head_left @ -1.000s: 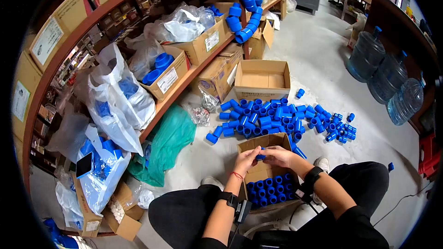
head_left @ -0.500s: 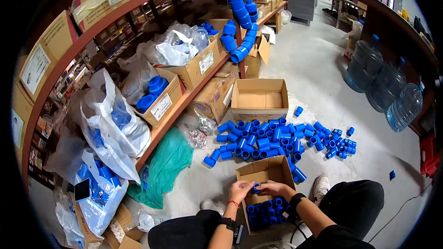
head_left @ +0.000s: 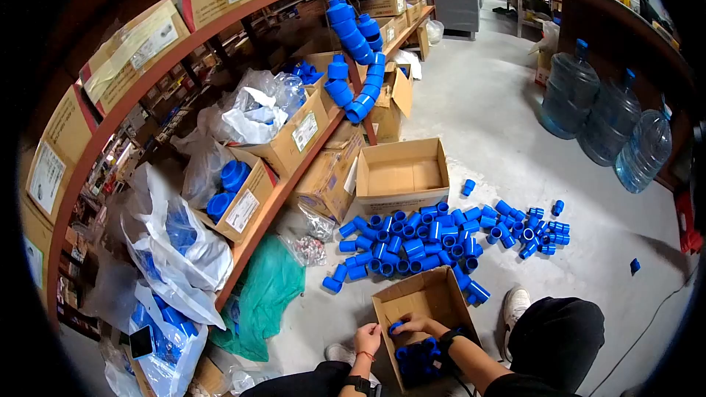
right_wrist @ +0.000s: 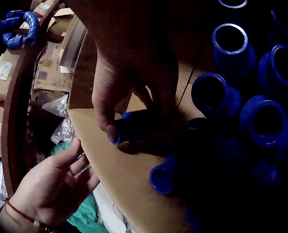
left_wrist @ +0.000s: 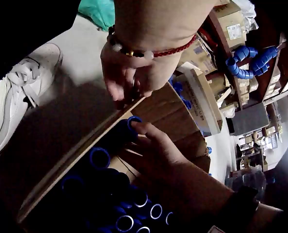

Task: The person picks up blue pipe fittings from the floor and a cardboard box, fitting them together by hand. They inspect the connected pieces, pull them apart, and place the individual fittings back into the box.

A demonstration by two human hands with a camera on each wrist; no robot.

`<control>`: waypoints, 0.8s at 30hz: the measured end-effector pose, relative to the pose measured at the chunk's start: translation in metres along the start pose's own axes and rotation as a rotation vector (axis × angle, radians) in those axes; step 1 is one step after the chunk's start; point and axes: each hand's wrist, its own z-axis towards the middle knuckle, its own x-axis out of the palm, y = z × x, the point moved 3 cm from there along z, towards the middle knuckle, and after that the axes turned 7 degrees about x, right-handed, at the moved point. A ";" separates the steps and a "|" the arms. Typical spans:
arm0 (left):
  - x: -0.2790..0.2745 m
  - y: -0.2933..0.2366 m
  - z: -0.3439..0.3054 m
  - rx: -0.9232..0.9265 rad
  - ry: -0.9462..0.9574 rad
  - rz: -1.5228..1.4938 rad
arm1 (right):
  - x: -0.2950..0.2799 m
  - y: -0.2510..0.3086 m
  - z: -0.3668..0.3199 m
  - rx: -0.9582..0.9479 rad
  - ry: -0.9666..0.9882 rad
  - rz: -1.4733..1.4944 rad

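In the head view an open cardboard box [head_left: 446,301] stands between the person's legs, with blue pipe fittings [head_left: 419,362] upright in its near part. The right hand [head_left: 416,324] reaches down into the box and pinches one blue pipe fitting [right_wrist: 134,124] between thumb and fingers, beside the left wall. That fitting's round mouth shows by the thumb in the left wrist view. The left hand [head_left: 367,339] is just outside the left wall, holding nothing; its fingers [right_wrist: 78,162] are loosely bent, right at the box's edge in the right wrist view.
Beyond the box, loose blue fittings [head_left: 412,242] lie heaped on the floor before a second cardboard box [head_left: 401,195]. Shelving with boxes and bags lines the left, a green sack [head_left: 268,287] below. Water jugs [head_left: 570,95] stand at right; a shoe [head_left: 517,309] is beside the box.
Both hands held a fitting together above the box; the left has let go and drawn to the left wall. The right has lowered the fitting into the box. The head view has shifted.
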 end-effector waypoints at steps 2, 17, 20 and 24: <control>0.008 0.020 0.007 -0.024 0.021 -0.008 | 0.005 -0.001 0.005 0.018 -0.026 -0.027; 0.006 0.017 0.006 -0.047 -0.002 -0.013 | 0.014 -0.011 0.006 -0.228 -0.097 -0.215; 0.003 0.005 0.002 -0.053 -0.005 0.010 | 0.019 -0.010 -0.001 -0.110 0.117 -0.197; 0.003 0.004 0.002 -0.025 -0.012 0.029 | 0.022 -0.011 -0.008 -0.127 0.080 -0.254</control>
